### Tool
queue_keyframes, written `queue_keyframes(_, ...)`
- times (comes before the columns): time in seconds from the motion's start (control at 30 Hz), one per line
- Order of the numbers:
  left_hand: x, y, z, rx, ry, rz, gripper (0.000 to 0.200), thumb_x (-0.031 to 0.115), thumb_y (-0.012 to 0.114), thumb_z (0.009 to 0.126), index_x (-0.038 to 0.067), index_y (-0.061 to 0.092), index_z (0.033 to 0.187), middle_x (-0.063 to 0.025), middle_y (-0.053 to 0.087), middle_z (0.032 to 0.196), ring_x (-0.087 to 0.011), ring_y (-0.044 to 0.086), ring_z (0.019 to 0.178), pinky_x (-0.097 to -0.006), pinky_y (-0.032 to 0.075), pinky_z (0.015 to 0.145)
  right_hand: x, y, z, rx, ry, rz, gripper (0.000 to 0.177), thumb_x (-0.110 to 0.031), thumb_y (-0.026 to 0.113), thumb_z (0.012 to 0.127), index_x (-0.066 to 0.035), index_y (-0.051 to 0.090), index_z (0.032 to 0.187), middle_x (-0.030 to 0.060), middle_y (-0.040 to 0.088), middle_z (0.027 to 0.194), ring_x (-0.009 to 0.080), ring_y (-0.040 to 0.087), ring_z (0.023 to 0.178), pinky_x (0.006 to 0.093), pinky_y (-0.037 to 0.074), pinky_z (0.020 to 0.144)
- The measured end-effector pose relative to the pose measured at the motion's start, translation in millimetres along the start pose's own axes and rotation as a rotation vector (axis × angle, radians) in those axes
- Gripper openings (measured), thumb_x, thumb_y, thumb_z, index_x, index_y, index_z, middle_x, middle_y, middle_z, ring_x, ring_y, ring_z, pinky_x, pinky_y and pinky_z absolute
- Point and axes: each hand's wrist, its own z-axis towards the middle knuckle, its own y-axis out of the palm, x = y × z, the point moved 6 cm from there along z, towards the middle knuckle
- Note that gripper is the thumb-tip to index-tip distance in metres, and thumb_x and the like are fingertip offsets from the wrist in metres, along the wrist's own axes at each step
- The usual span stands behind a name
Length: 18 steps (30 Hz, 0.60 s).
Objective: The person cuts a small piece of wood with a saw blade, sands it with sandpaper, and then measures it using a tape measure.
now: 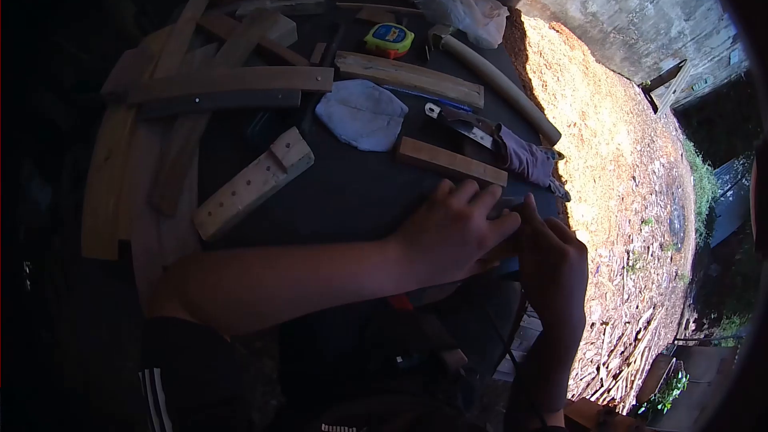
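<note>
Near the right edge of the dark worktop (pixel 336 192), my left hand (pixel 456 228) has its fingers curled around something small and dark that I cannot make out. My right hand (pixel 552 252) is beside it, fingers pressed together at the same spot, thumb and fingertips meeting the left fingers. What lies between the two hands is mostly hidden in shadow. Just beyond them lies a reddish-brown wood block (pixel 452 162). Past that block is a purplish cloth glove (pixel 528 162) next to a metal tool (pixel 464 126).
A pale block with holes (pixel 254 184) lies left, a grey cloth pad (pixel 362 115) mid-table. Farther back are a yellow tape measure (pixel 389 39), a wooden bar (pixel 408 78), a curved tube (pixel 502 88) and a plastic bag (pixel 460 8). Wooden strips (pixel 232 84) overlap at left.
</note>
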Motion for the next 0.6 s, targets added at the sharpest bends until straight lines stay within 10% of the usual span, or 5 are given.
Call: queue_keyframes(0.6, -3, -5, 9, -0.031, -0.008, -0.084, 0.058, 0.036, 0.088, 0.077, 0.009, 0.064, 0.122, -0.0199, 0.061, 0.136, -0.0401, 0.062, 0.120, -0.0533, 0.050, 0.100, 11, 10, 14, 0.134, -0.008, 0.118, 0.044, -0.002, 0.068, 0.097, -0.007, 0.069, 0.141, 0.0135, 0.069, 0.084, 0.0258, 0.070, 0.069, 0.0368, 0.054, 0.064)
